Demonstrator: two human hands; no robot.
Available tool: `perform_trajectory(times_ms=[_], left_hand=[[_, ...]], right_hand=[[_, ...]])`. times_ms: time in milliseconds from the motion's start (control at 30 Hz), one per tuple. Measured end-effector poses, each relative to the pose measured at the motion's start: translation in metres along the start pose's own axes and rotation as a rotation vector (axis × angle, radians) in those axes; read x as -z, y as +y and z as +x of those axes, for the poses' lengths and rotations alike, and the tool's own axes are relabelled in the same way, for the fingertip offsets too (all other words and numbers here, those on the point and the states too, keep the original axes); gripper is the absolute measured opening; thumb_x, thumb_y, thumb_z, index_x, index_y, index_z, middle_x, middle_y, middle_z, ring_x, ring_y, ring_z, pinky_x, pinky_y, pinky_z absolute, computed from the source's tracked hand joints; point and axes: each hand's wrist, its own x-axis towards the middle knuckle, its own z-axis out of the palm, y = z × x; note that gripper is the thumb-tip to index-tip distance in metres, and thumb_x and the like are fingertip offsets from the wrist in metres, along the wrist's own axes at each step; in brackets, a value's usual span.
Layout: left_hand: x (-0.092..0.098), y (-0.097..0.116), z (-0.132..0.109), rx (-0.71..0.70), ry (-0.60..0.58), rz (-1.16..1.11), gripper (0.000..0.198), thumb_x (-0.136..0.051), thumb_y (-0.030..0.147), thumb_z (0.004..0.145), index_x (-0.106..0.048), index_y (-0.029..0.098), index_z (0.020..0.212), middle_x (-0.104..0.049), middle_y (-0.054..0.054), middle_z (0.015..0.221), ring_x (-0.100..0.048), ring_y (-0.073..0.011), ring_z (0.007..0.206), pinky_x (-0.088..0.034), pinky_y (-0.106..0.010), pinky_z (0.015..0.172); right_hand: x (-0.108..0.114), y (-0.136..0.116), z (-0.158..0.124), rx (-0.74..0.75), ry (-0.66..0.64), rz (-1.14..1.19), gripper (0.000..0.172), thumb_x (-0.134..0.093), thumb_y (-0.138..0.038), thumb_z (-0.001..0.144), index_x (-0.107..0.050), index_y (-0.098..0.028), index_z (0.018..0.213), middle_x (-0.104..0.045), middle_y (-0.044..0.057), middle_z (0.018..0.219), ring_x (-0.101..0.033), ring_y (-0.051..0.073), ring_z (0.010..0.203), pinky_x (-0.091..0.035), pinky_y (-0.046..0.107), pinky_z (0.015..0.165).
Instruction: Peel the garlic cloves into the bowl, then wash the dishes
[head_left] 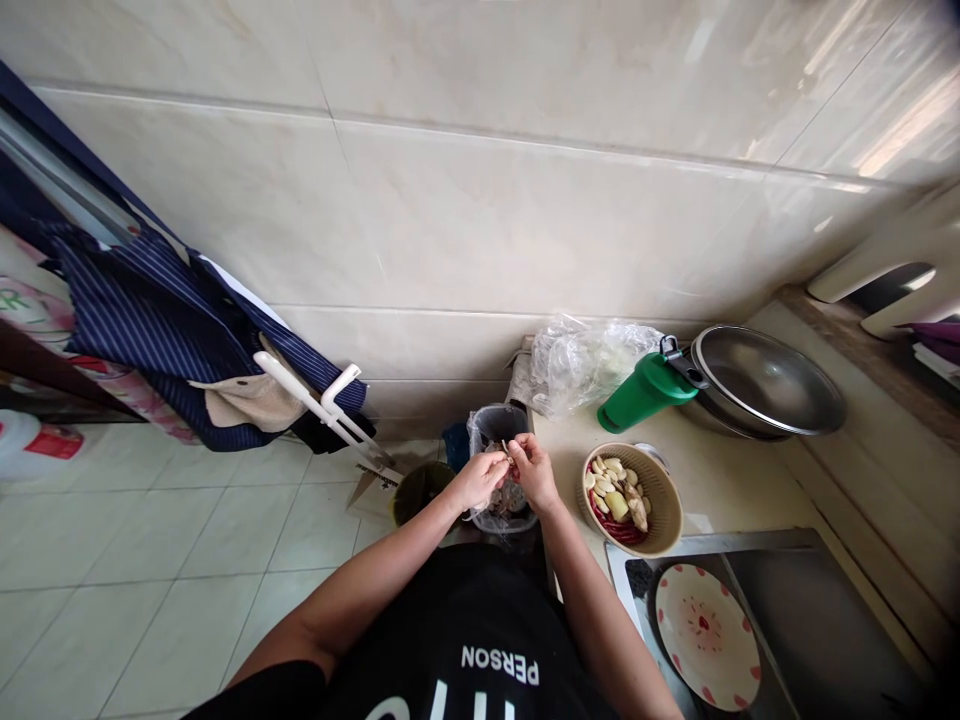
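Above a lined waste bin, my left hand and my right hand meet fingertip to fingertip. Both are closed in a pinch on a small pale piece, which looks like a garlic clove; the fingers cover most of it. Pale scraps like peelings lie in the bin under my hands. Right of my right hand, a tan woven basket stands on the counter. It holds several peeled garlic cloves, pieces of ginger and red dried chillies.
A green shaker bottle lies by a clear plastic bag and a lidded pan. Near the sink edge sits a red-spotted plate. Striped blue cloth hangs at left near a white handle. A dark round container stands beside the bin.
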Motion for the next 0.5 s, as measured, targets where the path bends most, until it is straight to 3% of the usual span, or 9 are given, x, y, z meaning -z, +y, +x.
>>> perform_trajectory(times_ms=[133,233,333,500], left_hand=[[0.001,0.000,0.001,0.024,0.019,-0.090,0.034,-0.037,0.040,0.086,-0.047,0.017,0.063,-0.046,0.003,0.055,-0.040,-0.0083,0.048,-0.032,-0.021,0.050],[0.003,0.002,0.002,0.094,0.054,-0.209,0.032,-0.038,0.041,0.085,-0.045,0.017,0.065,-0.043,0.004,0.053,-0.038,-0.0076,0.045,-0.031,-0.021,0.047],[0.004,0.005,0.002,0.098,0.040,-0.280,0.032,-0.041,0.041,0.083,-0.043,0.017,0.061,-0.042,0.004,0.053,-0.037,-0.0069,0.044,-0.030,-0.020,0.045],[0.003,0.010,0.000,0.098,-0.027,-0.337,0.036,-0.042,0.046,0.083,-0.043,0.017,0.062,-0.041,0.005,0.051,-0.034,-0.0059,0.041,-0.027,-0.020,0.042]], right_hand=[[0.004,-0.004,-0.002,0.019,0.005,-0.054,0.030,-0.054,-0.048,0.079,-0.059,-0.019,0.069,-0.046,-0.006,0.046,-0.039,0.008,0.040,-0.032,0.020,0.040],[0.010,-0.011,-0.006,0.055,-0.122,-0.027,0.026,-0.058,-0.043,0.078,-0.068,-0.020,0.085,-0.063,0.001,0.070,-0.054,0.012,0.056,-0.045,0.024,0.053],[0.015,-0.018,-0.010,0.107,-0.177,-0.010,0.023,-0.064,-0.037,0.074,-0.071,-0.023,0.090,-0.065,0.004,0.092,-0.058,0.014,0.071,-0.048,0.026,0.064],[0.018,-0.021,-0.012,0.216,-0.135,-0.058,0.017,-0.061,-0.033,0.078,-0.073,-0.025,0.085,-0.066,0.004,0.088,-0.059,0.017,0.085,-0.047,0.030,0.078]])
